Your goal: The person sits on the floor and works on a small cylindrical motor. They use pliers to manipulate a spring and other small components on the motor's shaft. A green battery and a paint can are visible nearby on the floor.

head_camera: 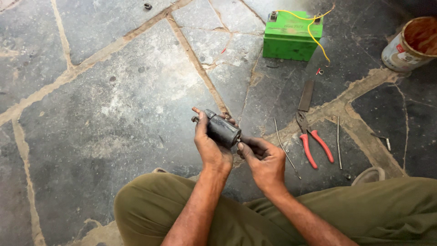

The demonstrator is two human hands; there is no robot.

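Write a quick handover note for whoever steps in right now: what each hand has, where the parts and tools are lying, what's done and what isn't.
Left hand: wrapped around the dark cylindrical motor, held above the stone floor.
Right hand: fingertips at the motor's near end, thumb beside it.
On the floor to the right: red-handled pliers, a flat file, two thin metal rods.
Further off: green battery with a yellow wire on its terminals, and a tin can.
Done: motor is in hand, tools laid out.
Left: the yellow wire is not on the motor; pliers and rods lie untouched.
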